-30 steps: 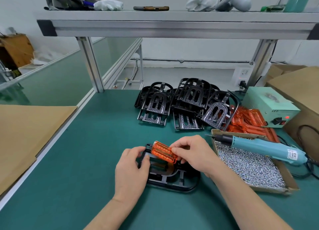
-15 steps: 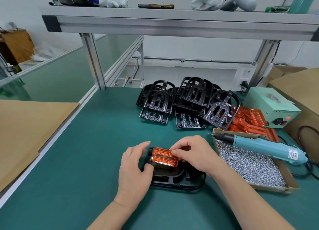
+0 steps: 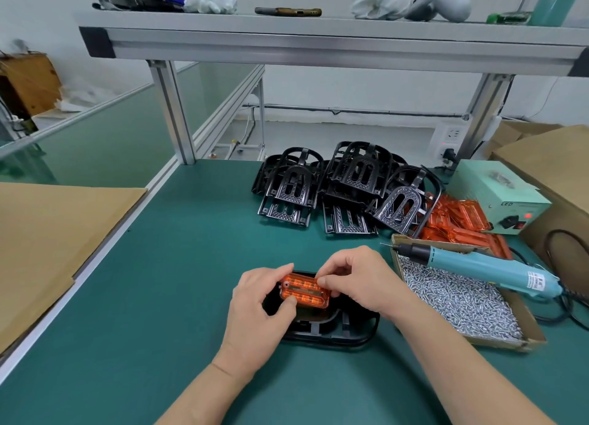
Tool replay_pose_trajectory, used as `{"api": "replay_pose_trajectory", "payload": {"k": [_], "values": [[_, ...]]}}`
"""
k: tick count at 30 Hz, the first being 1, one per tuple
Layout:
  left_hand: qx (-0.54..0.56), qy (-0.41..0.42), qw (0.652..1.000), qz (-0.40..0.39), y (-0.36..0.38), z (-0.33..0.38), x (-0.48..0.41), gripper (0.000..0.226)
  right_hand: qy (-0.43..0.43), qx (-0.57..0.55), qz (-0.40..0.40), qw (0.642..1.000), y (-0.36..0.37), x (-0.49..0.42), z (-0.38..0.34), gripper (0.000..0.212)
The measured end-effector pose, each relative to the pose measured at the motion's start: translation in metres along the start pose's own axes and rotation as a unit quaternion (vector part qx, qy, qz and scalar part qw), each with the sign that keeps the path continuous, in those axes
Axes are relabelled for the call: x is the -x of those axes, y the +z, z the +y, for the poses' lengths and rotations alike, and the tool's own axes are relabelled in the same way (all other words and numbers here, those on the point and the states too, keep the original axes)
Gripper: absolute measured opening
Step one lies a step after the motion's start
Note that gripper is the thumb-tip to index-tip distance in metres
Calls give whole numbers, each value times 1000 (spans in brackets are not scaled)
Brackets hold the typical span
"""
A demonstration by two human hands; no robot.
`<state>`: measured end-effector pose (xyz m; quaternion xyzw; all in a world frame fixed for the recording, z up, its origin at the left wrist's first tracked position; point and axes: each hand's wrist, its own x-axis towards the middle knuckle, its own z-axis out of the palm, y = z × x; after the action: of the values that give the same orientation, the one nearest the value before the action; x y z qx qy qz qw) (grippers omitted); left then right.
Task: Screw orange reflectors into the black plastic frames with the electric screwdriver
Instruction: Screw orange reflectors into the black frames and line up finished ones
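An orange reflector (image 3: 304, 290) lies flat on a black plastic frame (image 3: 338, 332) on the green mat near me. My left hand (image 3: 258, 310) pinches the reflector's left end between thumb and fingers. My right hand (image 3: 353, 278) pinches its right end from above. The light blue electric screwdriver (image 3: 478, 266) rests across a cardboard box of screws (image 3: 459, 300) to the right, untouched. A heap of black frames (image 3: 344, 188) lies at the back, and loose orange reflectors (image 3: 459, 223) are piled beside it.
A pale green power supply (image 3: 500, 195) with a red light stands at the back right, next to a large cardboard box (image 3: 554, 169). A cardboard sheet (image 3: 54, 233) covers the left bench. An aluminium shelf (image 3: 318, 42) with gloves and tools spans overhead.
The reflector has gone from tilted above the frame to lying flat on it. My left hand moved from the frame's edge onto the reflector's left end.
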<state>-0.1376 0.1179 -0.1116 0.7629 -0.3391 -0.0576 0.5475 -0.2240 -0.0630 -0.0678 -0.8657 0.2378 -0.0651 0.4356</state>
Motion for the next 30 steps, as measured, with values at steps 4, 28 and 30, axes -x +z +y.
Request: {"api": "replay_pose_trajectory", "payload": {"k": [4,28,30], "values": [[30,-4,999,29,-1,-5,-2,40,20,15,20,1000,-3,-3,-4,12],[57,-52,997,12,-2,-16,-9,55,13,100,76,992,20,7,-6,19],[72,-59,995,16,-2,-14,-9,57,14,99,85,991,22,7,-7,16]]}}
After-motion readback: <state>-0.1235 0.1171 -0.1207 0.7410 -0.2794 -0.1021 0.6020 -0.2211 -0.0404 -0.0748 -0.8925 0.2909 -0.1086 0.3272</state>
